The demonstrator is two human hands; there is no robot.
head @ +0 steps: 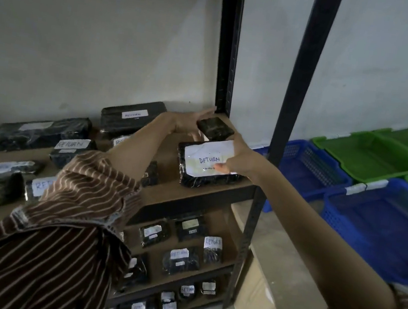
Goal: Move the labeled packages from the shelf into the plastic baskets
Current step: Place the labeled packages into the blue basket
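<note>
Here the left hand (188, 123) grips a small package (215, 129); the right hand (238, 159) pinches the labeled package (207, 163).

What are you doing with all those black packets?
A person is taking wrapped packages off a shelf. The left hand holds a small dark package near the back corner. The right hand pinches a bigger package with a white RETURN label, which rests on the shelf. Many more labeled packages lie on this shelf and the ones below. Blue baskets and green baskets wait on the floor to the right.
</note>
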